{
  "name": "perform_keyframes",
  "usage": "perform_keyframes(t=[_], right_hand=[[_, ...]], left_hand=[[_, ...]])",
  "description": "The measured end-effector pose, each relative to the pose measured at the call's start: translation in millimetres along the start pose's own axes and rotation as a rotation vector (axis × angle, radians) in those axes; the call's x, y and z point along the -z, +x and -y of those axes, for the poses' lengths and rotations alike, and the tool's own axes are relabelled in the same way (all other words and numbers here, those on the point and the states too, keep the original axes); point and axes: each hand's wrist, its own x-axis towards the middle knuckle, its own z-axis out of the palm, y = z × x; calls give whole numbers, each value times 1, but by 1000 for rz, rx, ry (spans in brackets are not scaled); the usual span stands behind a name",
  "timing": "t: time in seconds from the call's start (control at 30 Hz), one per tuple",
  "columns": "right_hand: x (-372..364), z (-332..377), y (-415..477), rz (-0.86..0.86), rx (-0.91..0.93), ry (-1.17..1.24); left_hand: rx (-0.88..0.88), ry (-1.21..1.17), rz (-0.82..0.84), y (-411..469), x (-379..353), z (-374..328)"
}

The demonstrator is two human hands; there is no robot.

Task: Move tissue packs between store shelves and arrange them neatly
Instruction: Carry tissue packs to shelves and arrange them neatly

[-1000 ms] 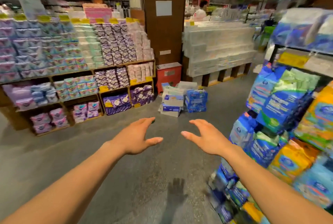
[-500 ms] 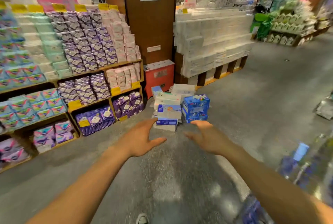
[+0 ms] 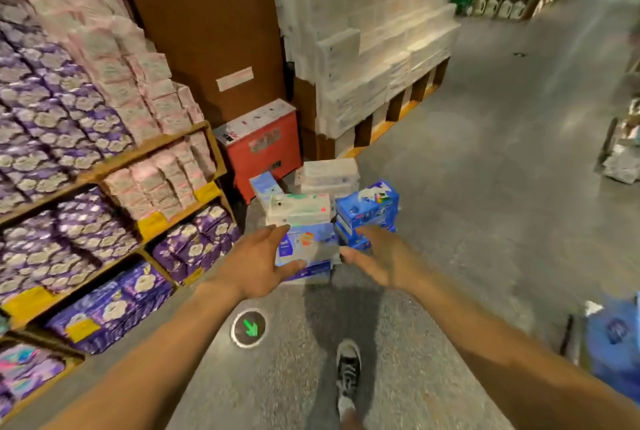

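Both spread, empty hands, left hand (image 3: pixel 258 265) and right hand (image 3: pixel 379 258), flank the floor stack of tissue packs (image 3: pixel 306 239) just ahead between them

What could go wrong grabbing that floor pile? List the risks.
1. The floor pile is loosely stacked; lifting the bottom pack may topple the white packs on top.
2. The blue packs sit beside it and could get knocked by the right hand.
3. The left hand is open, with no grip yet.
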Motion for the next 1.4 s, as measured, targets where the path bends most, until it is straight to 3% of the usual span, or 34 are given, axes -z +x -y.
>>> perform_keyframes(t=[0.1,0.33,0.67,0.9,1.03,1.13,1.23,1.4], right_hand=[[-9,-36,117,-50,4,-6],[-76,-135,365,9,-115,5],[-276,-299,594,40,-270,-3],[-415,-416,673,-17,-374,186],[-456,-464,692,6,-534,346],[-463,-479,700,43,-565,494],[-461,-479,699,19,-537,595],[-434,-449,670,-81,-549,696]], left_hand=[[39,-5,28,101,-30,47],[193,-154,8,300,-129,154],[226,-175,37,493,-360,317],[454,-306,119,536,-543,410],[655,-606,111,547,-601,433],[772,-769,94,556,-622,438],[763,-797,40,559,-626,435],[748,-788,10,544,-574,409]])
